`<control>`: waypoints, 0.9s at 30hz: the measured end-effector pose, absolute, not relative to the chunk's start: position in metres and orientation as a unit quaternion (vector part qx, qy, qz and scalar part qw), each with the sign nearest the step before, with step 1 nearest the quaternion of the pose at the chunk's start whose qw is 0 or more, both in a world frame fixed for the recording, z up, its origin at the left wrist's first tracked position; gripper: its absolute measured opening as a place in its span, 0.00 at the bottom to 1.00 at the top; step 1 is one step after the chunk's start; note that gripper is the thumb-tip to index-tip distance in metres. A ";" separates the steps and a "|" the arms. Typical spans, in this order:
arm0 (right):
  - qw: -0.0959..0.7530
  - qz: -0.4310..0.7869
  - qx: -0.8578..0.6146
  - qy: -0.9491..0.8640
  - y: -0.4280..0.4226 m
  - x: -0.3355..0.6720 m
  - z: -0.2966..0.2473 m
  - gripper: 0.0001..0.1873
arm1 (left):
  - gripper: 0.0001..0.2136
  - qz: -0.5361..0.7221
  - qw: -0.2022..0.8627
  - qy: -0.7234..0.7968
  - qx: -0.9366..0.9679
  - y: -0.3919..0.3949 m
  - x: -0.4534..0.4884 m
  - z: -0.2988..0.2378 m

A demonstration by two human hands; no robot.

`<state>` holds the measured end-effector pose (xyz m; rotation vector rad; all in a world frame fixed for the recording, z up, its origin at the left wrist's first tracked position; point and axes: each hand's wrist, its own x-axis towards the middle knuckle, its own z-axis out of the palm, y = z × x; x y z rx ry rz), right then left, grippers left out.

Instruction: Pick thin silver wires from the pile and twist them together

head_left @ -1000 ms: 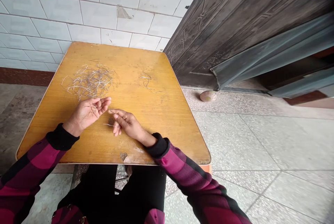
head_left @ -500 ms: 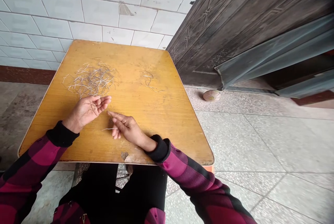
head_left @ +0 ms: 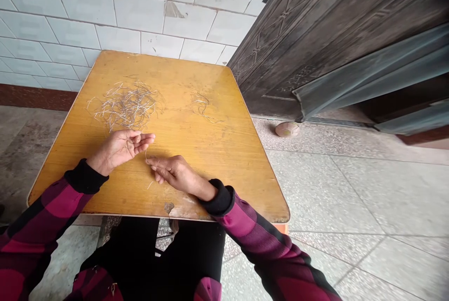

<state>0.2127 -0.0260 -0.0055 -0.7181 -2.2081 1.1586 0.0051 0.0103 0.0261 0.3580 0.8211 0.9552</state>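
Close to the table's left half, my left hand [head_left: 121,150] is held palm up, its fingers stretched to the right and nothing plainly gripped. My right hand [head_left: 177,172], facing it, is closed in a pinch on a thin metal wire [head_left: 146,153]. One part of this wire rises from the right fingertips toward the left fingers; whether it touches them I cannot tell. Its other end pokes out below the right hand. Just beyond my left hand lies a tangled heap of thin silvery wires [head_left: 128,104]. A smaller bunch of wires [head_left: 202,104] lies farther right.
The yellow wooden table [head_left: 224,165] has a chipped patch at its front edge. Behind it stands a white tiled wall [head_left: 119,8]. At the right are a dark carved wooden door [head_left: 280,48] with a grey cloth [head_left: 336,85] and a rounded stone [head_left: 286,128] on the floor.
The wire in my right hand has turned from lying sideways to pointing up toward my left fingers. My right fingers have curled in, and the view has shifted slightly.
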 end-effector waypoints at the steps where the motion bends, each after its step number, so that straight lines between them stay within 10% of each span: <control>1: 0.260 0.429 -0.256 -0.826 -0.025 0.213 -0.005 0.21 | 0.14 0.438 0.797 0.378 0.171 0.010 0.004 0.024; 27: 0.137 0.414 -0.157 -0.886 -0.014 0.228 0.005 0.16 | 0.20 0.251 0.876 0.245 0.331 0.015 -0.008 0.009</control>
